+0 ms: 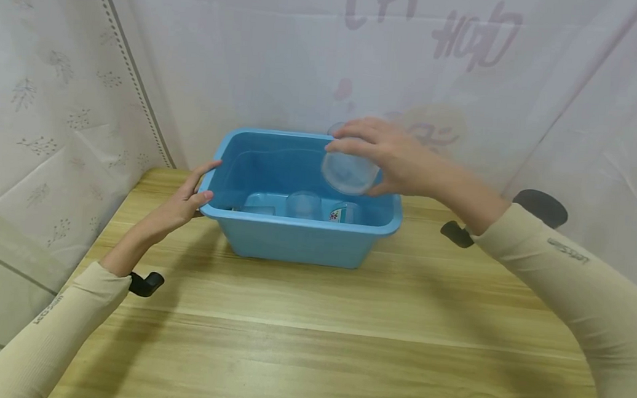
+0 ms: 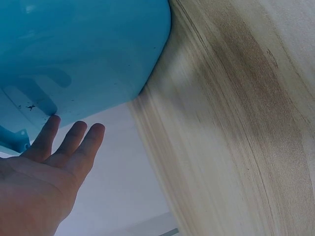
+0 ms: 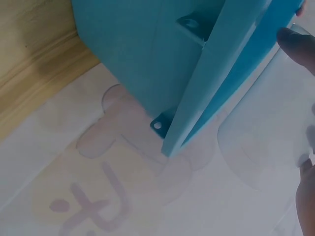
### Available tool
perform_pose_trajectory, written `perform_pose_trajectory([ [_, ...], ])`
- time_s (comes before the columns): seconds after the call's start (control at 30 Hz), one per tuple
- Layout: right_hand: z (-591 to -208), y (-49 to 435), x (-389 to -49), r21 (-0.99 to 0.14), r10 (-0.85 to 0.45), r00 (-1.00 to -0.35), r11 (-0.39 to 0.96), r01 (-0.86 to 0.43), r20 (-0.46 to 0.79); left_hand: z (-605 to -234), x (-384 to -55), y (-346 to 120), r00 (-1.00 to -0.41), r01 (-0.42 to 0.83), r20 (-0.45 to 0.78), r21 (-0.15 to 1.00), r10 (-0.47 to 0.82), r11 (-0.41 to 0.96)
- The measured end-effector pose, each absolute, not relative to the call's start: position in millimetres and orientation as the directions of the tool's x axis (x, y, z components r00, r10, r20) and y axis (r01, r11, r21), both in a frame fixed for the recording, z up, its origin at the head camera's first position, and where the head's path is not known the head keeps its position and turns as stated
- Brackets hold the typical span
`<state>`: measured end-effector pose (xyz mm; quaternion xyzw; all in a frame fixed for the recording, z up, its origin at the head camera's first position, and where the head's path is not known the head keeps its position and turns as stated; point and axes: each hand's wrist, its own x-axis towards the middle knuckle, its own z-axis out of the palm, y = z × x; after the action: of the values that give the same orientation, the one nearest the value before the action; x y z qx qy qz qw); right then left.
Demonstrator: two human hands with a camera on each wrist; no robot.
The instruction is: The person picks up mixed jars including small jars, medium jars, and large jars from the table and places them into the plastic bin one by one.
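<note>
A blue plastic bin stands on the wooden table. My left hand holds its left rim, with thumb and index finger at the edge; in the left wrist view the other fingers lie against or close to the outer wall. My right hand grips a clear, round plastic container above the bin's right part. The right wrist view shows this container's see-through side beside the rim. Inside the bin lie a clear rounded item, another with a coloured label and a flat clear piece, partly hidden by the front wall.
The wooden table extends in front of the bin. Pale printed curtains hang close behind and on both sides. Black camera mounts sit on both wrists.
</note>
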<state>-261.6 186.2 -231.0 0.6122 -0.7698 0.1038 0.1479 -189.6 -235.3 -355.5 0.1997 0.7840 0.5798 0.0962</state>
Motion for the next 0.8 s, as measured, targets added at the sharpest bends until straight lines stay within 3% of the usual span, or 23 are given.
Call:
perform_pose_trajectory([
  [0.17,-232,177,-260,0.087,-0.94,-0.173,0.206,-0.975,0.294,-357,-190,-236,-0.898,0.205,0.086,0.95,0.431,0.237],
  [0.4,-233,169,-255,0.142,-0.969,-0.192,0.214,-0.966,0.154,-358,-191,-236,-0.892,0.214,0.099,0.952,0.44,0.22],
  [0.63,-237,159,-254,0.267,-0.993,-0.112,0.118,-0.956,0.04,-359,-192,-236,-0.893,0.215,0.102,0.952,0.438,0.217],
  [0.8,-239,153,-253,0.28,-0.995,-0.098,0.092,-0.956,-0.01,-359,-192,-236,-0.893,0.221,0.104,0.949,0.438,0.226],
])
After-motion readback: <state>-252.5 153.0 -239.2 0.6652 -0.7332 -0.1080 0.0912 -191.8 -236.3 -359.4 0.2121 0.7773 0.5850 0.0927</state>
